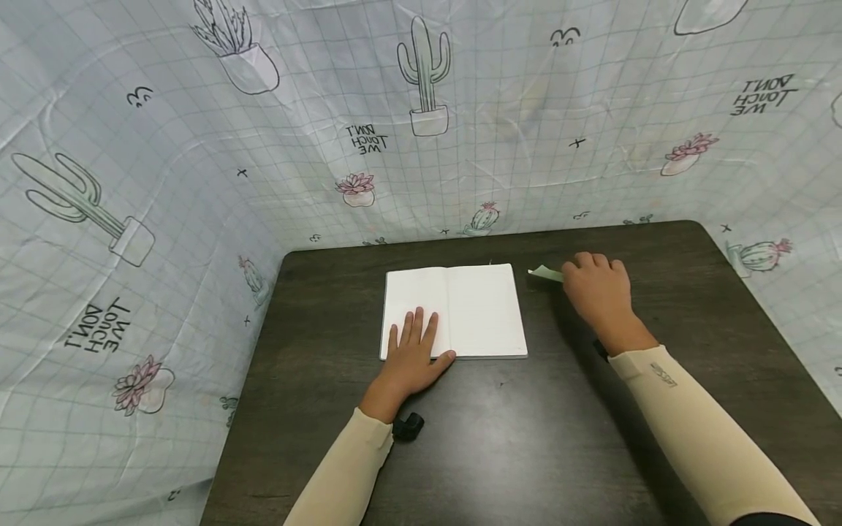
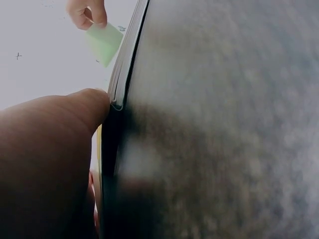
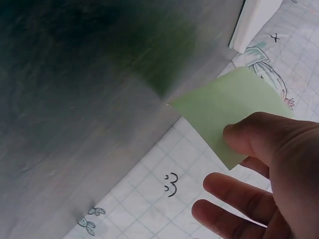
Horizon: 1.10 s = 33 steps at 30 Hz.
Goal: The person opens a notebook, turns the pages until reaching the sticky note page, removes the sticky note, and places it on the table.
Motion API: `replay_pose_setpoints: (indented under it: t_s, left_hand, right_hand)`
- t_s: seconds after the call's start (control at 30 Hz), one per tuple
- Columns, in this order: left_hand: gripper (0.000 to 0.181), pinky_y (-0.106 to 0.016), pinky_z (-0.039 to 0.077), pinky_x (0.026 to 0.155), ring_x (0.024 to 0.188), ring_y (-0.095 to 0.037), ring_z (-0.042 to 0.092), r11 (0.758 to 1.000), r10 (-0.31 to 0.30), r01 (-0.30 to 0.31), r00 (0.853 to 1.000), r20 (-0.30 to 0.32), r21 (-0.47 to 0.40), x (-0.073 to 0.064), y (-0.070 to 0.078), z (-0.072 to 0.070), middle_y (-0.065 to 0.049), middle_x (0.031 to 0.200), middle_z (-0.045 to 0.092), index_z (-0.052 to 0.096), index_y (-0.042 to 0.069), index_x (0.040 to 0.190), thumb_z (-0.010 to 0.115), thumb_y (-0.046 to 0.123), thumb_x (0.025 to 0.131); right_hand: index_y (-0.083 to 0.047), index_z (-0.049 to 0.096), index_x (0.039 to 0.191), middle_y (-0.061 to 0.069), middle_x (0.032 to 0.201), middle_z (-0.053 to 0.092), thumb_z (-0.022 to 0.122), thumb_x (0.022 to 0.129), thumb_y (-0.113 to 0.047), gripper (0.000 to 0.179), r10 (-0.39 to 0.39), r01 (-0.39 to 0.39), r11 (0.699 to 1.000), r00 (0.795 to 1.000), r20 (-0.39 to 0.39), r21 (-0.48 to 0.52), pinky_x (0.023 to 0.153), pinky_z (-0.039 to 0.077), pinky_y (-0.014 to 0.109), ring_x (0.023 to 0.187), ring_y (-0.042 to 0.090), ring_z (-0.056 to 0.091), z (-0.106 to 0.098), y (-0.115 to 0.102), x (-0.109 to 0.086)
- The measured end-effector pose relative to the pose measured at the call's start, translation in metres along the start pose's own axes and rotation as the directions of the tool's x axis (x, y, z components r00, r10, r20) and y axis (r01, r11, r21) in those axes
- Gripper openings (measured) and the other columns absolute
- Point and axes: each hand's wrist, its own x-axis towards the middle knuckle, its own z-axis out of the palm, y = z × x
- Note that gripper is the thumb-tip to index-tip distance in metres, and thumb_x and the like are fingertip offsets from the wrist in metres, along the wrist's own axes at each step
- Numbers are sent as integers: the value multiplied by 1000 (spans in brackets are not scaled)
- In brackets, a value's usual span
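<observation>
An open notebook (image 1: 485, 310) with blank white pages lies on the dark table. My left hand (image 1: 413, 363) rests on its left page, fingers spread and straight, the thumb by the bottom edge near the fold. Off to the notebook's right, my right hand (image 1: 597, 289) pinches a pale green sticky note (image 3: 232, 107) between thumb and forefinger, and the other fingers hang loosely bent. In the head view only a corner of the note shows past the knuckles. The left wrist view catches the note beyond the page edges, above the table.
The dark wood table (image 1: 500, 438) ends at a back edge behind the notebook. A white grid-patterned cloth (image 1: 302, 95) with cactus drawings hangs behind it and along the sides. Each wrist wears a black strap, and both forearms have beige sleeves (image 1: 697, 431).
</observation>
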Motion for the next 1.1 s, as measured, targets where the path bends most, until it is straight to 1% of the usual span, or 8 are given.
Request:
replay_pose_setpoints:
  t_s: [0.2, 0.33, 0.47, 0.67, 0.83, 0.97, 1.1]
  left_hand:
    - [92, -61, -6, 132, 168, -30, -11, 1000, -3, 3, 1000, 4, 15, 0, 0, 2, -10, 182, -8, 5, 21, 176, 37, 73, 108]
    - [91, -62, -4, 132, 169, -31, -9, 1000, -6, 6, 1000, 6, 15, 0, 2, 0, -11, 182, -6, 7, 19, 176, 39, 71, 108]
    - [91, -61, -4, 132, 168, -30, -9, 999, -15, 15, 1000, 19, 28, -1, 5, -2, -10, 182, -7, 6, 20, 176, 37, 72, 108]
    - [91, -61, -4, 132, 168, -29, -9, 999, -16, 15, 1000, 22, 35, 0, 5, -2, -9, 182, -8, 4, 22, 176, 36, 74, 108]
    - [92, -61, -4, 132, 168, -29, -9, 999, -17, 16, 1000, 20, 40, 1, 4, -1, -10, 182, -8, 4, 22, 176, 35, 74, 108]
    - [92, -61, -4, 132, 168, -29, -10, 999, -21, 20, 999, 25, 48, 1, 5, -1, -10, 182, -8, 3, 22, 176, 35, 74, 108]
    - [92, -62, -3, 132, 168, -29, -9, 998, -22, 20, 999, 23, 51, -1, 5, -3, -10, 182, -7, 5, 21, 176, 37, 74, 108]
  right_hand:
    - [-2, 70, 127, 31, 144, 55, 72, 104, -14, 26, -14, 16, 999, 999, 47, -41, 96, 43, 71, 130, 54, 51, 2, 2, -4]
    - [-3, 71, 125, 30, 142, 56, 73, 104, -15, 25, -31, 35, 997, 998, 57, -74, 96, 44, 71, 128, 54, 53, 7, 3, -8]
    - [-3, 71, 125, 29, 139, 58, 73, 104, -14, 24, -39, 45, 994, 997, 70, -96, 95, 45, 70, 126, 54, 54, 11, 1, -11]
    - [-2, 70, 127, 27, 138, 59, 71, 105, -13, 25, -51, 58, 995, 995, 91, -84, 94, 45, 67, 126, 51, 55, 17, -1, -18]
    - [-3, 69, 125, 24, 133, 61, 78, 98, -13, 30, -90, 96, 994, 991, 98, -54, 91, 47, 64, 123, 47, 58, 23, -2, -28]
    - [-4, 67, 131, 24, 139, 60, 84, 94, -15, 42, -101, 107, 993, 988, 117, -48, 93, 48, 65, 127, 47, 58, 25, -2, -33]
    - [-6, 66, 137, 24, 146, 58, 84, 95, -17, 48, -100, 107, 993, 986, 133, -44, 96, 47, 67, 132, 47, 57, 24, -3, -33]
